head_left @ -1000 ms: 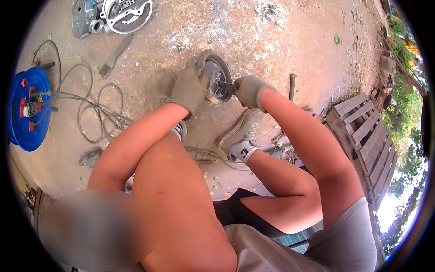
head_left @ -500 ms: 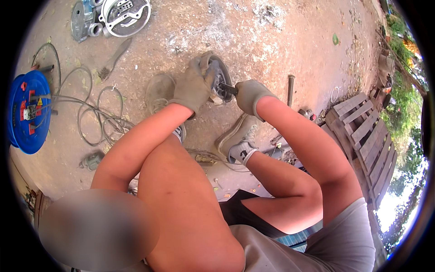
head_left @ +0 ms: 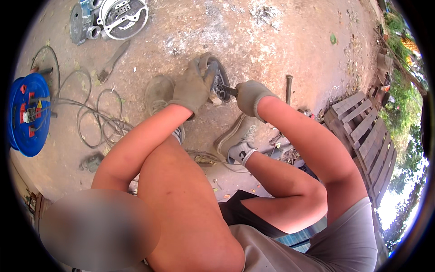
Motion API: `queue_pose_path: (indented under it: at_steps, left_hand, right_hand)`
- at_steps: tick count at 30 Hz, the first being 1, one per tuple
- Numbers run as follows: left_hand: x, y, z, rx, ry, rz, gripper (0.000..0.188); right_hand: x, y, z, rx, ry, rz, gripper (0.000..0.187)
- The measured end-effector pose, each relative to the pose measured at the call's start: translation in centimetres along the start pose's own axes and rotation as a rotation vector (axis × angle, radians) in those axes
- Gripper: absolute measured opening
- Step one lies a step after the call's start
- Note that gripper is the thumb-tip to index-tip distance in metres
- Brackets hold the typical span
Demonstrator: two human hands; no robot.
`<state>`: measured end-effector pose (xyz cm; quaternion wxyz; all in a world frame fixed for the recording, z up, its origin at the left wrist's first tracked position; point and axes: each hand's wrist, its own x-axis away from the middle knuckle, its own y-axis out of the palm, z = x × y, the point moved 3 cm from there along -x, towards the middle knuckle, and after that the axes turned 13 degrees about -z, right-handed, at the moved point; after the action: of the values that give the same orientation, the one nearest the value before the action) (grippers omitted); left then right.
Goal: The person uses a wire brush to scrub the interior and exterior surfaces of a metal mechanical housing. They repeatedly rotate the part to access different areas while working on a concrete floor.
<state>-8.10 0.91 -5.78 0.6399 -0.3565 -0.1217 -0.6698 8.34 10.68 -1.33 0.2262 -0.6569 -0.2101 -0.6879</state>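
Note:
A round, bowl-like metal housing (head_left: pixel 222 76) with a dark inside is tilted over the ground in front of my shoes. My left hand (head_left: pixel 192 87), in a dirty grey-beige glove, is closed around its left side. From the right, my right hand (head_left: pixel 251 97), gloved alike, grips a dark flat-bladed tool (head_left: pixel 231 90). The blade reaches into the housing's open side; its very tip is hard to make out. Most of the handle is hidden in my fist, so the tool's exact kind does not show.
Cast metal housings (head_left: pixel 123 19) lie at the far left. A blue cable reel (head_left: pixel 28 115) with loose grey cable (head_left: pixel 97 115) sits at left. A metal rod (head_left: pixel 289 88) lies right of my right hand. Further right is a wooden pallet (head_left: pixel 362 131). White powdery patches mark the ground.
The left hand keeps its hold on the housing. The right hand and tool have shifted very slightly, and a bit more of the blade shows. The whole view has moved slightly.

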Motion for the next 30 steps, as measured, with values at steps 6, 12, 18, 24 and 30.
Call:
queue_pose_path:
  at_steps: [6, 12, 18, 24, 30]
  left_hand:
    - [-0.4, 0.0, -0.4, 0.013, -0.002, -0.034, 0.069]
    - [-0.3, 0.3, -1.1, 0.011, 0.01, 0.012, 0.068]
    - [0.0, 0.1, -1.9, 0.029, 0.042, 0.013, 0.064]
    - [0.8, -1.7, -1.1, -0.028, 0.054, -0.022, 0.059]
    - [1.3, -1.5, -2.8, -0.006, 0.051, -0.03, 0.057]
  right_hand:
    - [-1.1, 0.2, 0.6, -0.05, -0.007, 0.011, 0.027]
    - [-1.0, -0.3, -0.8, 0.028, -0.034, 0.021, 0.026]
    - [-4.2, -0.8, -2.1, 0.365, -0.108, -0.23, 0.024]
    - [-4.3, 0.3, 1.3, -0.056, -0.172, -0.015, 0.023]
    - [-4.1, 0.3, -3.0, 0.615, -0.243, -0.258, 0.02]
